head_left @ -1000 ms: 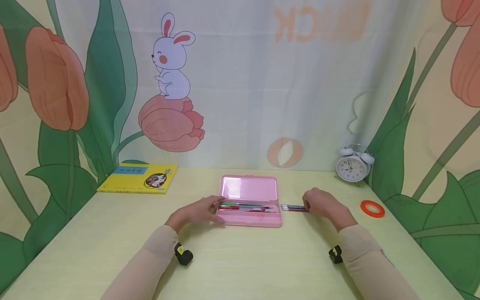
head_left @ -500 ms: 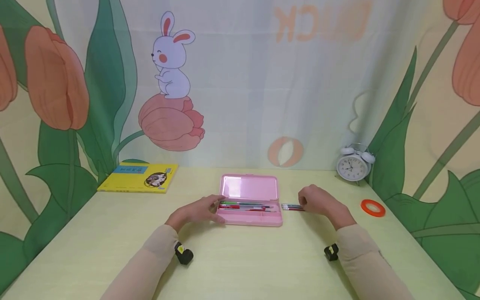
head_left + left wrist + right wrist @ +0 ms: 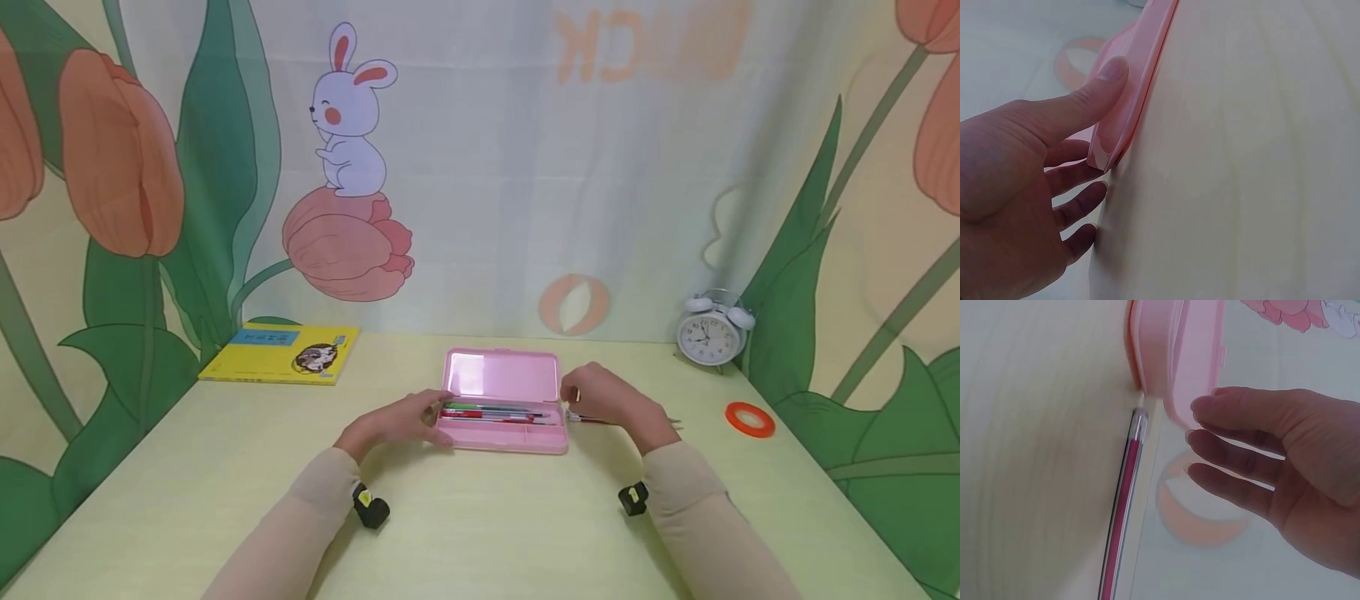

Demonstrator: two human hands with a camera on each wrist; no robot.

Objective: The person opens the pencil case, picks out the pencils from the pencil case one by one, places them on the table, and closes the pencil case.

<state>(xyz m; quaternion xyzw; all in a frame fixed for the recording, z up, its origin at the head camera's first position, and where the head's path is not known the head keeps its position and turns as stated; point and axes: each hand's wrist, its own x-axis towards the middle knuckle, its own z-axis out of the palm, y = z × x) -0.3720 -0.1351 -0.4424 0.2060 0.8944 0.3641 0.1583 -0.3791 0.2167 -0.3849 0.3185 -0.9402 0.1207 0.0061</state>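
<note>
A pink pencil case (image 3: 480, 435) lies with its lid up, several pens and pencils (image 3: 495, 413) lying in its back compartment. My left hand (image 3: 405, 417) holds the case's left end; in the left wrist view the thumb (image 3: 1094, 97) presses on the near wall while the other fingers reach behind the end. My right hand (image 3: 607, 396) is by the case's right end with nothing in its fingers. Below it, a few pencils (image 3: 588, 418) lie on the table, their points sticking out right of the wrist. One red-striped pencil (image 3: 1124, 500) shows clearly in the right wrist view.
A yellow book (image 3: 277, 357) lies at the back left. At the back right stands a white alarm clock (image 3: 708, 336), with an orange ring-shaped roll (image 3: 731, 414) in front of it. A printed curtain (image 3: 480, 183) hangs behind the table.
My right hand has moved left along the pencils to the case's right end, uncovering their points. The left hand stays on the case.
</note>
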